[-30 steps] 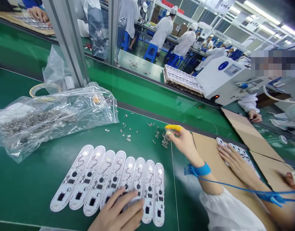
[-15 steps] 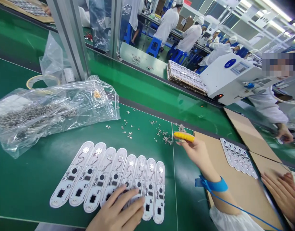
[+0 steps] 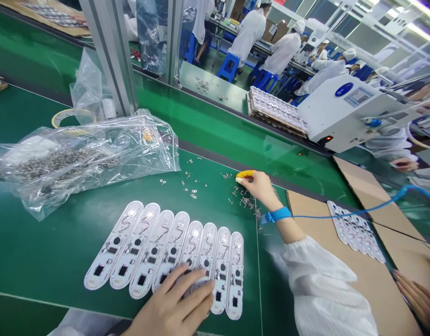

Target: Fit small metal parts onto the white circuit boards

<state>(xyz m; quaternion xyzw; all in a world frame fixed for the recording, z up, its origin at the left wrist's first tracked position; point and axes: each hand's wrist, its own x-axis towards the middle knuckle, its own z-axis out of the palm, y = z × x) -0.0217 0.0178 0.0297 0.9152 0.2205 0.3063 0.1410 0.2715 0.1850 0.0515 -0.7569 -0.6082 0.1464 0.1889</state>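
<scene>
A row of several long white plastic casings with circuit boards, wires and round discs inside [image 3: 153, 252] lies on the green work surface. My left hand [image 3: 174, 298] rests over the lower ends of the middle casings, fingers spread. Beyond the row, my right hand [image 3: 258, 186] is down at the scattered small metal parts [image 3: 247, 201], thumb and index finger pinched together. A yellow finger cot [image 3: 246, 173] covers the index finger, and a blue strap [image 3: 277, 215] circles that wrist. Whatever sits between the fingertips is too small to make out.
A clear plastic bag of small metal parts [image 3: 71, 161] lies at left, near a tape roll [image 3: 74, 122] and a metal post [image 3: 113, 60]. Cardboard [image 3: 306, 224] with more casings [image 3: 356, 233] is at right. Another person's hand [image 3: 416, 291] shows at the right edge.
My right hand has moved left over the small metal parts, and its fingers have come together. The blue cord has swung up to the right. My left hand stays on the casings.
</scene>
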